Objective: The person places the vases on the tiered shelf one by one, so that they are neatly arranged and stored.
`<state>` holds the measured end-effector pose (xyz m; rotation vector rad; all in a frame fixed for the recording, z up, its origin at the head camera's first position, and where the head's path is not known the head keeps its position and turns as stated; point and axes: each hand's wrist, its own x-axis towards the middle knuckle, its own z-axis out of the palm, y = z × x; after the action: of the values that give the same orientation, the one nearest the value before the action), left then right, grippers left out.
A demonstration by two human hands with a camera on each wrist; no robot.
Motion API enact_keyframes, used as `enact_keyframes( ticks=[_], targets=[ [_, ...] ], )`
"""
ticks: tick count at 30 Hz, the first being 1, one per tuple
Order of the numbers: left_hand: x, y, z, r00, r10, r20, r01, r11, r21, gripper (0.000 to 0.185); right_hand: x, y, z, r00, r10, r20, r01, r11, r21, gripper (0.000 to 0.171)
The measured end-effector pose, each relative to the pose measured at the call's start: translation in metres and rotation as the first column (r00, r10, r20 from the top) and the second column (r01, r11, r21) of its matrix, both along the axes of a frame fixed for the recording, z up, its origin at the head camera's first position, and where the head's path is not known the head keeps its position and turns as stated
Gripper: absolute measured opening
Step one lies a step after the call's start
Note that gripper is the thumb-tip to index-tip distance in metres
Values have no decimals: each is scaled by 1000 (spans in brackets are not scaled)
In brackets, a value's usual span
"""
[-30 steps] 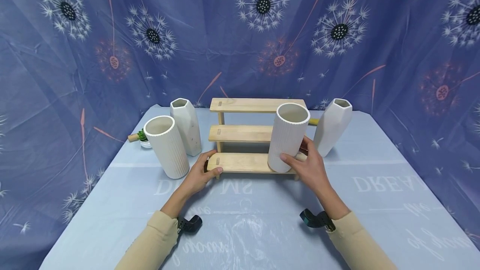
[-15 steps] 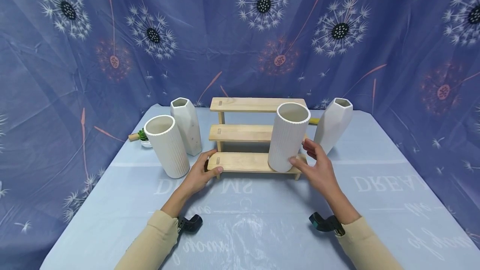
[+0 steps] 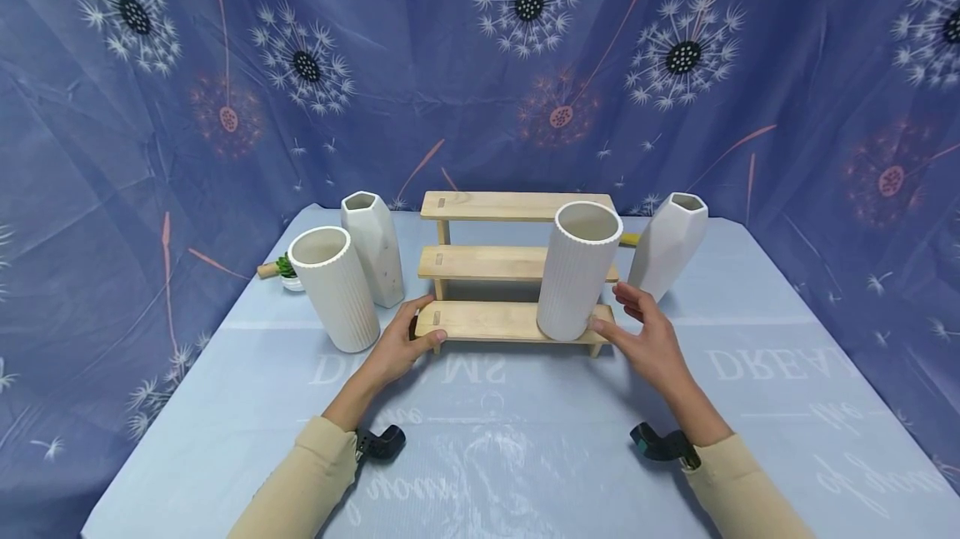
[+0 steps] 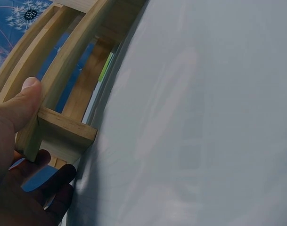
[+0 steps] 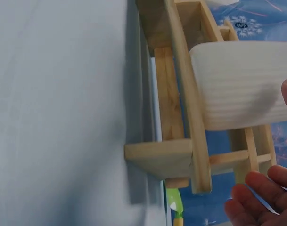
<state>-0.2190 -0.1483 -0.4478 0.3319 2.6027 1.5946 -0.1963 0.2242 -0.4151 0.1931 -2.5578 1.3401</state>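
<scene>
A three-tier wooden shelf (image 3: 480, 320) stands mid-table. My left hand (image 3: 401, 345) pinches the left end of its lowest board, with the thumb on top and fingers below, as the left wrist view shows. On the right part of that board stands a white ribbed vase (image 3: 577, 272), upright. Just right of this vase is my right hand (image 3: 647, 345), its fingers spread and loosely bent, holding nothing. In the right wrist view a gap shows between the fingers (image 5: 261, 188) and the ribbed vase (image 5: 247, 87).
Left of the shelf stand another ribbed vase (image 3: 335, 289) and a faceted white vase (image 3: 375, 252), with a small potted plant (image 3: 288, 271) behind them. A second faceted vase (image 3: 669, 246) stands at the right. A yellow object (image 3: 629, 239) shows behind the shelf.
My right hand has let go of the ribbed vase and drawn back to the right. The vase stays on the lowest board. My left hand keeps its place on the shelf.
</scene>
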Motion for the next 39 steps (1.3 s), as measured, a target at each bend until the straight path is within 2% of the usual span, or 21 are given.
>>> enact_keyframes(
  ticks=[4,15,23,35,36,39],
  targets=[
    [-2,-1,-4,1000,-4,-4,4,1000,11,74,-2,5,-5,1000,16,-7,-16,1000,-4,72],
    [-2,-1,-4,1000,-15,-6,15,1000,23,72,-9,19,-17,997,79,-9,-78,996,36,67],
    [-3,-3,-4,1000,-20,-2,20,999,35,73,-15,25,-24,987,150,48,-152,988,40,71],
    [-4,-2,-4,1000,-30,-4,30,999,45,73,-23,31,-29,966,186,181,-201,977,66,81],
    [-2,0,1,999,-33,1,33,998,48,73,-23,32,-30,964,189,188,-204,977,65,81],
    [-1,0,1,999,-34,-8,34,999,40,73,-25,33,-32,960,196,202,-213,975,63,83]
  ],
)
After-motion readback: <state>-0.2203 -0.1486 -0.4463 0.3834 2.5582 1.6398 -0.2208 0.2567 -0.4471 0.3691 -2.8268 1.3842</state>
